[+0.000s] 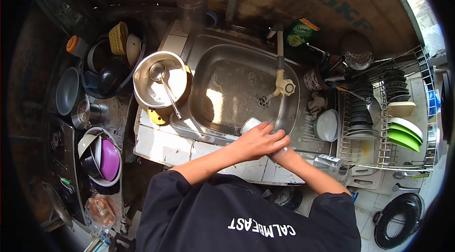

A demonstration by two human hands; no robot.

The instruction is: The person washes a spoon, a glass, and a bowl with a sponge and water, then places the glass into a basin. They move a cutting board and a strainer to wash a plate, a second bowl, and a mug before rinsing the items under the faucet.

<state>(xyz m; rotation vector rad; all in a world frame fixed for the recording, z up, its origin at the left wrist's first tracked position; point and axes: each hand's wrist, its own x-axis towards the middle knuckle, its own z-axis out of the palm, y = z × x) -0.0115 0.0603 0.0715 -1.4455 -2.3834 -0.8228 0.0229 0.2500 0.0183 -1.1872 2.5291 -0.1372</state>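
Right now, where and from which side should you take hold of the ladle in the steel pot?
Probably grip the ladle by its handle end, coming from the sink side: its bowl sits inside the pot, while the handle slants out over that rim.

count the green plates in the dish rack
2. One green plate stands on edge in the dish rack's right section, beside a white plate; the second green plate sits right next to it. Others may hide among the dark dishes.
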